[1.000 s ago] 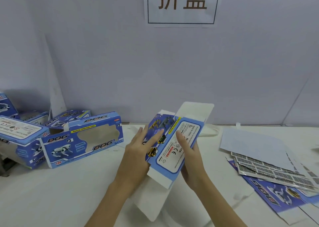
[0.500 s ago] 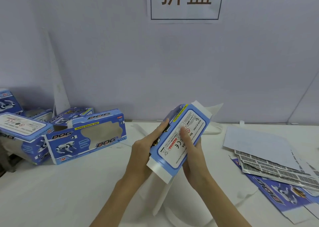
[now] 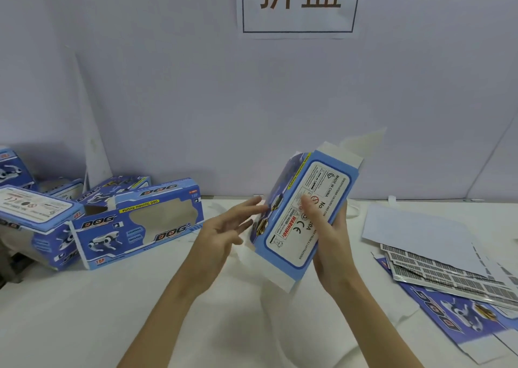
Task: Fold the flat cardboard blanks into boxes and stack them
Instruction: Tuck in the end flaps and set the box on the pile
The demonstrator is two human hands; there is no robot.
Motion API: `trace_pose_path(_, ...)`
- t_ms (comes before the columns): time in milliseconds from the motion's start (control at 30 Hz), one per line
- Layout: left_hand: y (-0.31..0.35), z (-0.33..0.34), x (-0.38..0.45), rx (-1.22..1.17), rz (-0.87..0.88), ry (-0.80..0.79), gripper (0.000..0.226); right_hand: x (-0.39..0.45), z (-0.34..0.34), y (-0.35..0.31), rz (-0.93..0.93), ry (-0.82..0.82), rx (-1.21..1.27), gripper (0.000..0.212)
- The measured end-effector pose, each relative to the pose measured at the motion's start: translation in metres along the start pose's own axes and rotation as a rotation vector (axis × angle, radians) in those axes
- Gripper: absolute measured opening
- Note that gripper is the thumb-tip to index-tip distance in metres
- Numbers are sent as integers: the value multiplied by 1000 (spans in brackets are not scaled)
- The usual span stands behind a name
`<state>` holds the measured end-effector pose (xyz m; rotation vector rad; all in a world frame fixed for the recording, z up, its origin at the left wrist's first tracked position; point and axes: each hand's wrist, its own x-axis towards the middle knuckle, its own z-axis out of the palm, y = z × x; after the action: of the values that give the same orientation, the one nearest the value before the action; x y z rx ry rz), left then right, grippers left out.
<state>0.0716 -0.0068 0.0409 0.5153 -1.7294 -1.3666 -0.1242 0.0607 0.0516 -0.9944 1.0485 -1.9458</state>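
Item: blue-and-white printed cardboard box blank, half-opened, held tilted above the white desk, centre. Right hand grips its right edge, thumb on the label; left hand spread, fingertips at the left face. Likely light, thin, crease-prone; hold by the edges.

Bare table lies open in front; folded boxes crowd the left, flat blanks the right.
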Motion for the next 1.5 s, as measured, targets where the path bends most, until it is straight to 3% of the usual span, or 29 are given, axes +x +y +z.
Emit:
trace_pose_path(67,10,8,-1,13,-4,59,51,-1,-1,-6,-46,-39,-51,74)
trace_pose_path(100,17,15,1,66,-18,76,56,-3,-1,-8,-66,-69,-83,77)
trace_pose_path(167,24,27,8,62,-92,128,108,-7,1,-10,-100,-121,-164,79)
trace_pose_path(200,24,32,9,67,-99,123,117,-10,3,-10,-125,-137,-204,77)
trace_pose_path(267,24,42,5,165,-21,92,110,-15,7,-8,-175,-162,-264,78)
trace_pose_path(400,18,41,-4,181,113,109,96,-21,15,-4,-194,-164,-305,114)
trace_pose_path(567,21,49,-10,122,29,53,69,-19,14,-5,-102,-198,-327,146)
trace_pose_path(700,24,51,-12,115,1,48,53,-23,12,-3,-73,-231,-328,134)
trace_pose_path(900,16,42,-9,-26,-104,175,60,-29,23,5,-53,-258,-309,131)
trace_pose_path(1100,10,43,-9,-45,-161,156,60,-31,21,9,-63,-264,-371,124)
trace_pose_path(1300,14,35,-8,-179,-179,216,50,-28,25,-1,-215,-290,-390,115)
trace_pose_path(1500,10,35,-9,-273,-201,270,53,-29,25,-5,-220,-184,-301,118)
